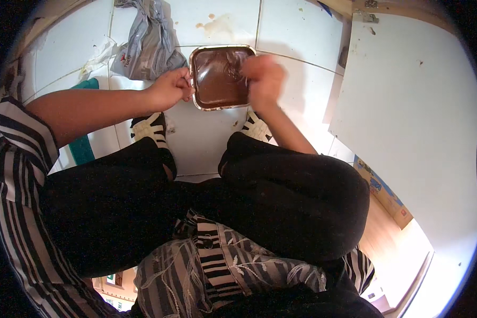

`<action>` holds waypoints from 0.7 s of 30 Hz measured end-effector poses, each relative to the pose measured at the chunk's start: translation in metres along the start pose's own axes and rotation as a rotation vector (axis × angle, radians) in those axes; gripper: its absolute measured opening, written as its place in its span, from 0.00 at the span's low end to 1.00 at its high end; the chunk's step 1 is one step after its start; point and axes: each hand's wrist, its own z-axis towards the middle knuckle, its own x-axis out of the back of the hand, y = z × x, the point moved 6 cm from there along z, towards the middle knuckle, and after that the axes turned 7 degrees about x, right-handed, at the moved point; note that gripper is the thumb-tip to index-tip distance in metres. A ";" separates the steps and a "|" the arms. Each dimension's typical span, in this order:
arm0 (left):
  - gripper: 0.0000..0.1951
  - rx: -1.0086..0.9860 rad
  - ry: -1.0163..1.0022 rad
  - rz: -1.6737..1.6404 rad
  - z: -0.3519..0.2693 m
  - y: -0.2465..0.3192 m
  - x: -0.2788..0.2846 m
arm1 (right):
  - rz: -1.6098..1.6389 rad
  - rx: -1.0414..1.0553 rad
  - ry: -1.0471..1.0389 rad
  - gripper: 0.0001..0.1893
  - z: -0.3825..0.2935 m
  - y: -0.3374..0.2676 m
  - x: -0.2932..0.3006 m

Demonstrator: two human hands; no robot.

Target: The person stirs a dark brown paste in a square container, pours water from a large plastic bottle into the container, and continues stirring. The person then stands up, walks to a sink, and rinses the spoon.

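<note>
A square tray with a silvery rim [221, 107] is in front of my feet at the upper middle of the view. Inside it lies a glossy dark brown spread, like chocolate [218, 85], smooth on the near side and streaked towards the far right. My left hand [171, 89] grips the tray's left rim between thumb and fingers. Over the tray's right side is my right hand [267, 77], blurred by motion with its fingers curled. Whether it holds a thin tool at the streaked part cannot be made out.
A grey plastic bag [149, 47] stands left of the tray on white floor tiles [298, 24], near a crumpled clear wrapper [99, 59]. Brownish stains [218, 26] mark the tiles beyond. A white panel [405, 99] rises at right; a cardboard box [381, 190] shows below it.
</note>
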 end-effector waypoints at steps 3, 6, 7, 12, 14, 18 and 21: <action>0.07 -0.005 -0.013 0.025 0.007 -0.001 -0.004 | 0.036 -0.337 -0.256 0.23 -0.011 0.032 -0.017; 0.07 -0.048 -0.031 -0.004 0.001 -0.003 -0.003 | 0.515 -0.085 0.123 0.23 0.009 -0.003 0.003; 0.06 -0.059 -0.031 -0.023 0.005 0.005 -0.004 | 0.505 -0.070 0.127 0.23 0.008 0.000 0.009; 0.06 0.000 0.026 0.065 0.004 0.012 -0.003 | 0.342 -0.290 0.017 0.24 -0.006 0.033 0.007; 0.06 -0.058 0.008 0.002 -0.002 0.006 0.003 | 0.784 -0.193 0.142 0.23 0.007 0.026 0.013; 0.07 -0.071 -0.019 -0.034 0.008 0.014 -0.008 | -0.228 -0.206 0.010 0.22 -0.014 0.024 0.022; 0.08 0.051 -0.002 0.092 0.000 -0.013 0.004 | 0.152 -0.289 -0.107 0.16 -0.027 0.042 0.004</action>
